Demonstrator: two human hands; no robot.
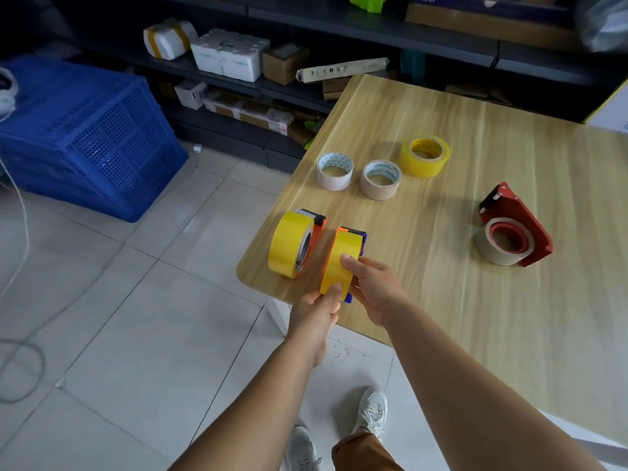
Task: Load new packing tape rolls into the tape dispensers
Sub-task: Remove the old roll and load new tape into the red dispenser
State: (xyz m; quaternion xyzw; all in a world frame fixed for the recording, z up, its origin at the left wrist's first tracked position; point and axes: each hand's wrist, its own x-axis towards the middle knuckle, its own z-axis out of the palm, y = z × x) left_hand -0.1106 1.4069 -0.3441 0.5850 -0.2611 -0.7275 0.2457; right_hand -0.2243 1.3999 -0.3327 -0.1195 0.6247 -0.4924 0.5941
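A light wood-grain table (475, 300) stands on a white tiled floor (136, 300) in a storage room; dark shelving (306, 35) behind it holds cartons and foam boxes, several of them too dim to identify. A blue perforated plastic crate (85, 130) sits on the floor, well to the left of the table.

At the table's near left corner, both hands hold a yellow tape roll (341, 263) mounted upright in an orange and blue dispenser (360, 237). The left hand (317, 321) pinches the lower edge of the roll, thumb on the yellow face. The right hand (373, 287) curls around the dispenser from the right side, thumb pressed on the roll; its remaining fingers are hidden behind the dispenser. Most of the dispenser body is concealed by the roll and hands.

Just beside it, at the table's left edge, a second loaded orange dispenser (319, 226) stands with its yellow roll (290, 244); its cutter end is hard to make out.

Farther back on the table lie three loose rolls flat: a white roll (335, 171), a beige roll (381, 180) and a yellow loose roll (424, 156).

Toward the table's middle, a red dispenser (516, 222) lies on its side with a nearly spent core (503, 244) on its hub.

Grey sneakers (372, 413) show below the table edge, one partly cut off.
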